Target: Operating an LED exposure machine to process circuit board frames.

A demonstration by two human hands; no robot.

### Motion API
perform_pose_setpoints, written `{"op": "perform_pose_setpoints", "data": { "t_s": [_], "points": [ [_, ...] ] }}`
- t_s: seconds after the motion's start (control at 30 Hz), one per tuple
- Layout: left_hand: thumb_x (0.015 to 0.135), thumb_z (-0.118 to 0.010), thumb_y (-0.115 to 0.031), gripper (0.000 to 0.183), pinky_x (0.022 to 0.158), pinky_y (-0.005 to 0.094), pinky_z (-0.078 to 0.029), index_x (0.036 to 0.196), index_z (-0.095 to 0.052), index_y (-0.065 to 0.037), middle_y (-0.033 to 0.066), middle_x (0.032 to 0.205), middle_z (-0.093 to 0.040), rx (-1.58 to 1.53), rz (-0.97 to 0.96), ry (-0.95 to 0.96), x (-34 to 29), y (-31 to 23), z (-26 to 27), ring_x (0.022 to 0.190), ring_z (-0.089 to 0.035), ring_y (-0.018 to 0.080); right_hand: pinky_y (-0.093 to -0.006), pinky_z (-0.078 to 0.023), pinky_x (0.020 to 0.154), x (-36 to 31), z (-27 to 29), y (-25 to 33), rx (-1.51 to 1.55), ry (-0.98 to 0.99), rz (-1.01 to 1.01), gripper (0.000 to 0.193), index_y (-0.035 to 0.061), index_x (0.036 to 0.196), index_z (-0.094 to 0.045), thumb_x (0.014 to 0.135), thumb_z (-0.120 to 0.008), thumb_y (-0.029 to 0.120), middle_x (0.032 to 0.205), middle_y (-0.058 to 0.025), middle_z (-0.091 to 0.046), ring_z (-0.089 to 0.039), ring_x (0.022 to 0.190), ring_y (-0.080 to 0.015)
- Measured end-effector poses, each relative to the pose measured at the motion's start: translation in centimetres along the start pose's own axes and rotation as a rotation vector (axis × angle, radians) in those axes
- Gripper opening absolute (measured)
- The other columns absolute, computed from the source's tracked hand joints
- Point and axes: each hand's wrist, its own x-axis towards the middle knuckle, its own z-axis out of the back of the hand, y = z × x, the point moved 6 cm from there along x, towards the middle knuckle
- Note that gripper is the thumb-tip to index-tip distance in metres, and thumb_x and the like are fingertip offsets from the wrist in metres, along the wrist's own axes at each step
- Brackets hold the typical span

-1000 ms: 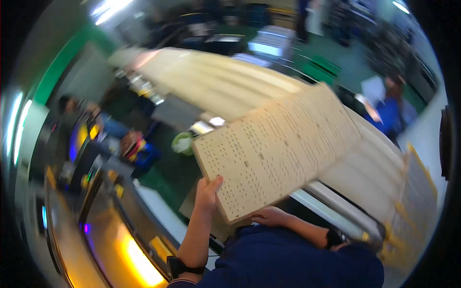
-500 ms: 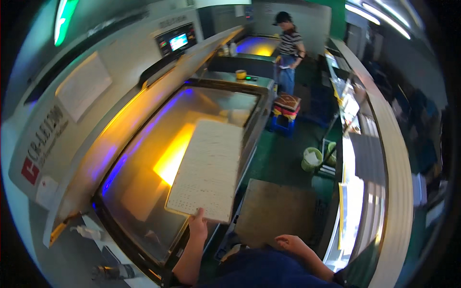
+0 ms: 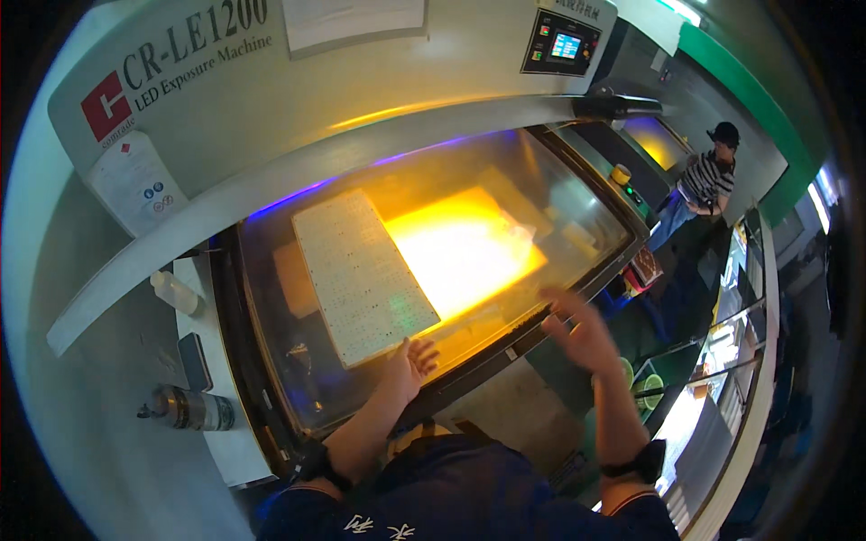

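A pale rectangular panel [image 3: 361, 279] dotted with small dark marks lies on the wide glassy bed [image 3: 492, 338] of a large machine. Close to the panel's near edge is my left hand [image 3: 412, 368], palm partly turned up, fingers spread and holding nothing. My right hand [image 3: 582, 334] hovers over the front edge of the bed, to the right of the panel. Its fingers are apart, slightly blurred, and nothing shows in them. Bright yellow light [image 3: 465, 248] glows on the bed just right of the panel.
Above the bed, the machine's curved cover [image 3: 361, 149] stands raised. A bottle [image 3: 189, 408], a phone [image 3: 195, 362] and a white container [image 3: 176, 293] are on the left ledge. Green buckets [image 3: 649, 389] stand at right. Another person [image 3: 708, 185] is farther back.
My left hand has let go of the panel, which now lies on the bed. My right hand has risen from near my body to the bed's front edge. The view has turned left.
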Motion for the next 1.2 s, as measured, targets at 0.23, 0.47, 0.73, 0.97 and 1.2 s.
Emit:
{"op": "perform_pose_setpoints", "data": {
  "t_s": [0.23,0.47,0.73,0.97,1.2],
  "points": [
    [0.095,-0.039,-0.060,0.073,0.111,0.0668,-0.012,0.151,-0.029,-0.014,0.0102,0.160,-0.019,2.145,-0.686,-0.399,0.5,-4.5,-1.3,0.145,-0.015,0.0406,-0.0361,-0.039,0.106,10.8,19.5,11.7,-0.632,-0.688,0.712,0.066,0.0081,0.133,-0.054,0.073,-0.080,0.017,0.128,-0.0109,-0.058,-0.054,0.120,-0.0229],
    [0.093,-0.038,-0.064,0.079,0.110,0.0714,-0.003,0.154,-0.021,-0.017,0.0071,0.162,-0.008,2.269,-0.649,-0.502,0.3,-6.8,1.6,0.147,-0.005,0.0421,-0.0381,-0.048,0.079,16.4,19.7,9.2,-0.578,-0.663,0.683,0.035,0.0078,0.091,-0.066,0.066,-0.082,0.024,0.088,-0.0087,-0.066,-0.063,0.089,-0.0295],
    [0.093,-0.039,-0.064,0.081,0.111,0.0684,-0.003,0.154,-0.019,-0.014,0.0087,0.162,-0.010,2.247,-0.663,-0.514,-0.1,-6.9,1.6,0.148,-0.004,0.0375,-0.0449,-0.045,0.079,10.6,18.5,4.8,-0.580,-0.660,0.692,0.037,0.0085,0.080,-0.063,0.058,-0.084,0.029,0.078,-0.0099,-0.061,-0.060,0.081,-0.0327],
    [0.098,-0.047,-0.047,0.070,0.116,0.0546,-0.015,0.152,-0.024,-0.008,0.0154,0.155,-0.029,1.571,-0.982,-0.312,-5.3,-0.1,-3.7,0.145,-0.023,0.0313,-0.0405,-0.052,0.078,5.0,12.5,-2.9,-0.479,0.227,0.377,0.032,0.0125,0.092,-0.072,0.070,-0.081,0.033,0.083,-0.0070,-0.071,-0.067,0.079,-0.0273],
    [0.099,-0.055,-0.027,0.045,0.103,0.0354,-0.042,0.137,-0.050,-0.005,0.0120,0.133,-0.057,1.052,-0.003,0.842,-12.4,13.8,-14.7,0.122,-0.054,0.0206,-0.0437,-0.055,0.074,-0.4,3.2,-17.0,-0.895,0.689,0.131,0.042,0.0092,0.089,-0.075,0.069,-0.076,0.046,0.089,-0.0124,-0.071,-0.067,0.085,-0.0325]
  ]
}}
